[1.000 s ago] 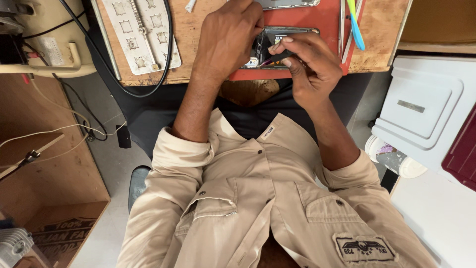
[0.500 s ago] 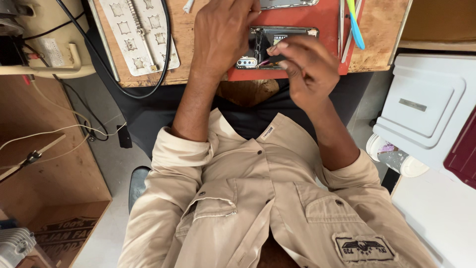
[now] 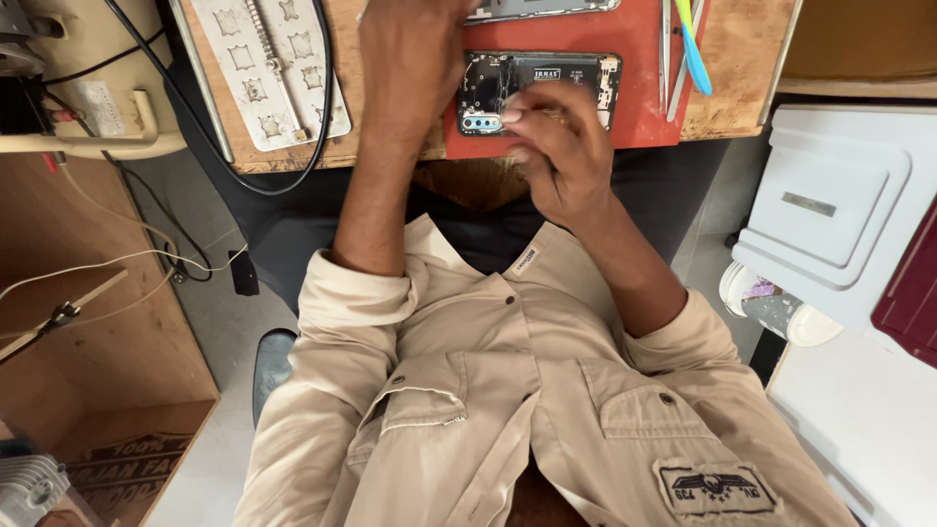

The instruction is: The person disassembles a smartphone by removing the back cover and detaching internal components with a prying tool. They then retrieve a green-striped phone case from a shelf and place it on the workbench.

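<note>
— Opened black smartphone [image 3: 542,83] with its back cover off: where is it?

— On the red rectangular work mat [image 3: 639,59] at the desk's near edge. A white perforated metal plate [image 3: 273,68] and black cable [image 3: 244,176] lie left; tweezers [image 3: 666,49] and a blue-green plastic pry tool [image 3: 695,49] right.

— And the hands?

— The right hand [image 3: 556,146] covers the phone's near side, fingers pinched narrow; whether they hold anything, I cannot tell. The left hand [image 3: 410,68] presses its left end, blue camera module showing.

A wooden workbench [image 3: 742,59] carries a red mat [image 3: 639,107] at its near edge. On the mat lie an opened phone [image 3: 547,83], thin metal tools [image 3: 668,49] and a blue and green pry tool [image 3: 695,49]. Left of the mat lies a pale tray [image 3: 268,68], with a black cable [image 3: 322,88] curving across it
</note>
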